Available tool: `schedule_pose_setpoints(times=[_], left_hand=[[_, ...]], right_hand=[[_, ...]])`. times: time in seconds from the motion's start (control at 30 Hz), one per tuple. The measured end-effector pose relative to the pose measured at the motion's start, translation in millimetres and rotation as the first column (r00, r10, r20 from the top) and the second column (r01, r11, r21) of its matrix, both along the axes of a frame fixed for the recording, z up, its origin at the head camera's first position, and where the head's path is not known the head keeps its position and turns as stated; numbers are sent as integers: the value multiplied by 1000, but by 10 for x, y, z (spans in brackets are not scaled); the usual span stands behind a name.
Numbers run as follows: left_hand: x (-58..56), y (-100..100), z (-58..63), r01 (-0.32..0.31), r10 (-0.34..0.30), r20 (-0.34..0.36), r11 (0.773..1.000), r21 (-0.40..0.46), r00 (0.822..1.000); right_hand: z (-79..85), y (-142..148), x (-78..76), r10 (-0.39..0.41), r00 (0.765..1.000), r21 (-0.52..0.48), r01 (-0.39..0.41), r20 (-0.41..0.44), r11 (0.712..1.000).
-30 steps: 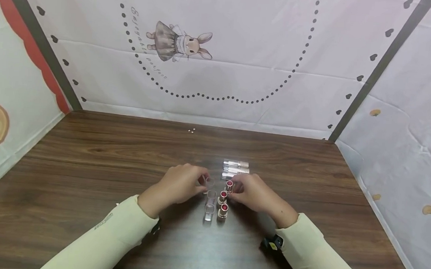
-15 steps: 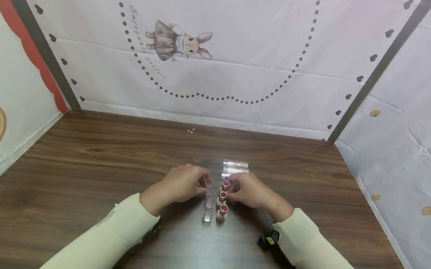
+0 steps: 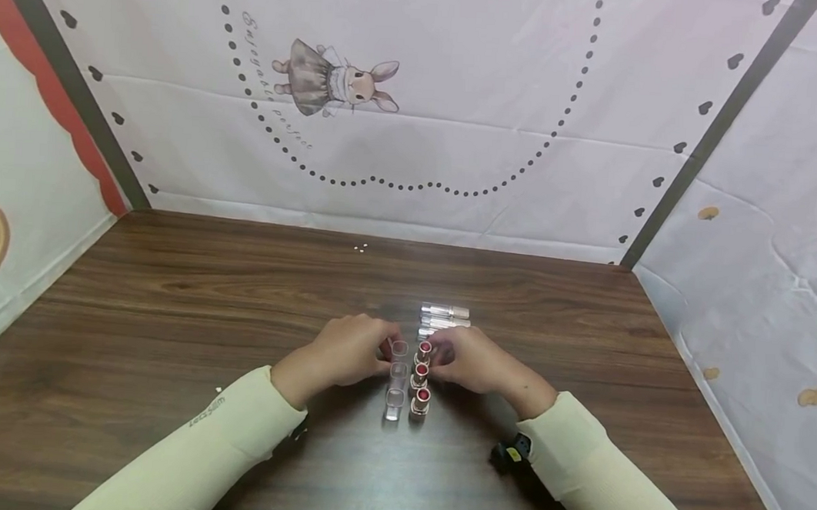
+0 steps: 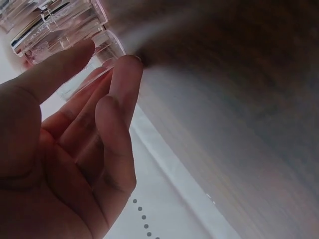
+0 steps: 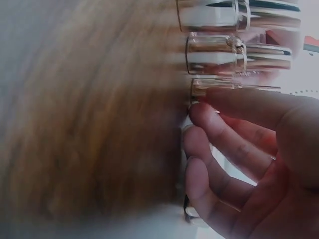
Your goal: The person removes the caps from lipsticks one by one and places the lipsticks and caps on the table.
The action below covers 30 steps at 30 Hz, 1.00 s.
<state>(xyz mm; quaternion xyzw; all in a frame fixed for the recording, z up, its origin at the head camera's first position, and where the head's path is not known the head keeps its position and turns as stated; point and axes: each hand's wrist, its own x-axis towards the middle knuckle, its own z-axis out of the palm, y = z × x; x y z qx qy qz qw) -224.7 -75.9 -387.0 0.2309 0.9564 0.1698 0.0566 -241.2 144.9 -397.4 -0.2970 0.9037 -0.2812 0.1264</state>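
Observation:
Three uncapped red lipsticks stand upright in a row in the head view: a near one (image 3: 421,402), a middle one (image 3: 420,374) and a far one (image 3: 423,354). To their left, three clear lipstick caps stand in a matching row, near (image 3: 393,405), middle (image 3: 398,373) and far (image 3: 399,351). My left hand (image 3: 350,350) holds the far clear cap (image 4: 107,46) between thumb and fingers. With thumb and index finger my right hand (image 3: 475,362) pinches the low gold base of the far lipstick (image 5: 199,85). A narrow gap separates the rows.
Several silvery tubes (image 3: 445,312) lie side by side just beyond my right hand. Small white bits (image 3: 361,248) are scattered near the back of the brown wooden table (image 3: 241,277). Printed white cloth (image 3: 460,73) walls the table at the back and both sides.
My right hand has moved a little left, bringing the far lipstick in line with the other two. The far clear cap and left hand have shifted slightly right.

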Motion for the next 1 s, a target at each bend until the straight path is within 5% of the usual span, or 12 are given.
schedule_pose_setpoints(times=[0.47, 1.0], left_hand=[[-4, 3, -26, -17, 16, -21, 1000, -19, 1000], [-18, 17, -32, -32, 31, -22, 999, -31, 999]], right_hand=[[140, 252, -102, -187, 964, 141, 215, -191, 966], [90, 194, -128, -175, 951, 221, 233, -255, 947]])
